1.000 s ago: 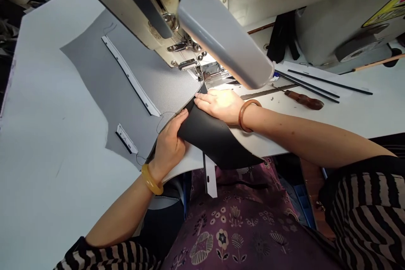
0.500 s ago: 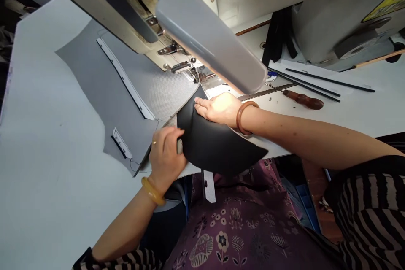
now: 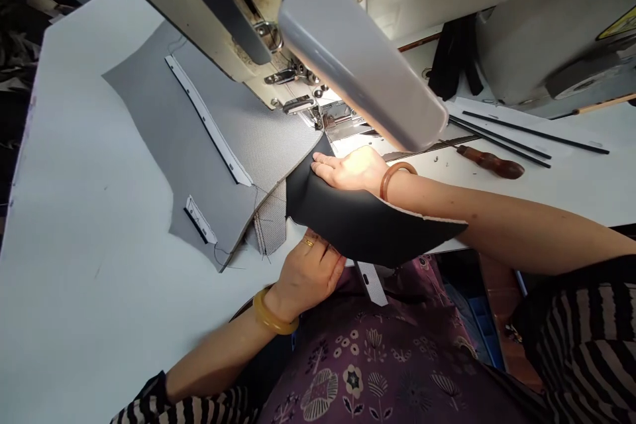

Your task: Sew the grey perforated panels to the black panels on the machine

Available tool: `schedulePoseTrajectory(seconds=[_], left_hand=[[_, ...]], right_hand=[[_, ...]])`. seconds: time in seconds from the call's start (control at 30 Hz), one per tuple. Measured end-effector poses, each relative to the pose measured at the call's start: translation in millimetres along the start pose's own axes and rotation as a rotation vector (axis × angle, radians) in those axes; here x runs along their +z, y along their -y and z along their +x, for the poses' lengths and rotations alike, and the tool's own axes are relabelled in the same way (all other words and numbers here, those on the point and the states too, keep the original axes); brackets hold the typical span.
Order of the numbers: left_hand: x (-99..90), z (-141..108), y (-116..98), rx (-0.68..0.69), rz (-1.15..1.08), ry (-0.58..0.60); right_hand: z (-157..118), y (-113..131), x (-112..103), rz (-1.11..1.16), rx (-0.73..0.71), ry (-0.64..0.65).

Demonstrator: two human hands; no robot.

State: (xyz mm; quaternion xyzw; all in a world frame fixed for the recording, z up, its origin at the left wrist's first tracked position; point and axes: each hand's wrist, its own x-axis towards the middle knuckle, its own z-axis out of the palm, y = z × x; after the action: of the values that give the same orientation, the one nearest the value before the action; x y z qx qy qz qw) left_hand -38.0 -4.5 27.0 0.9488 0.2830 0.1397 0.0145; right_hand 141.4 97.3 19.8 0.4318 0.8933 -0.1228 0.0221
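A black leather-like panel [image 3: 358,232] with a pale backing runs from under the needle area of a sewing machine [image 3: 318,120] toward my lap. My right hand [image 3: 350,169] lies flat on its upper part, close to the presser foot, fingers stretched out. At the panel's lower left edge, my left hand [image 3: 311,271] has its fingers tucked under and curled against the edge; the fingertips are hidden. Beside the black panel a grey mesh-textured piece [image 3: 213,139] spreads over the table, with two white strips on it. A light strip [image 3: 371,283] hangs below the black panel.
A grey lamp [image 3: 362,56] hangs low over the needle area. On the right are a wooden-handled tool [image 3: 489,162], thin black rods [image 3: 536,132] and black cloth [image 3: 450,56]. The white tabletop [image 3: 89,232] ends at its front edge by my purple apron [image 3: 358,358].
My left hand has moved right and down, from beside the black panel to beneath its edge. That panel's right side is now lifted, showing its backing. The whole view has shifted slightly.
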Motion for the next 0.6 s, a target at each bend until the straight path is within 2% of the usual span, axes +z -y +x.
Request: schedulePoseTrajectory(seconds=[0.2, 0.43, 0.53, 0.6], left_hand=[[1.4, 5.4, -3.2, 0.015, -0.012, 0.007], [4.3, 7.7, -3.6, 0.027, -0.026, 0.006], [4.5, 8.0, -4.0, 0.043, -0.017, -0.018], [5.5, 6.4, -5.5, 0.021, 0.004, -0.02]], right_hand=[[2.2, 6.4, -0.9, 0.066, 0.017, -0.041], [-9.8, 11.0, -18.6, -0.012, -0.029, -0.021], [-10.5, 8.4, -17.8, -0.051, -0.054, -0.085], [-9.1, 5.7, -13.7, -0.041, -0.043, -0.084]])
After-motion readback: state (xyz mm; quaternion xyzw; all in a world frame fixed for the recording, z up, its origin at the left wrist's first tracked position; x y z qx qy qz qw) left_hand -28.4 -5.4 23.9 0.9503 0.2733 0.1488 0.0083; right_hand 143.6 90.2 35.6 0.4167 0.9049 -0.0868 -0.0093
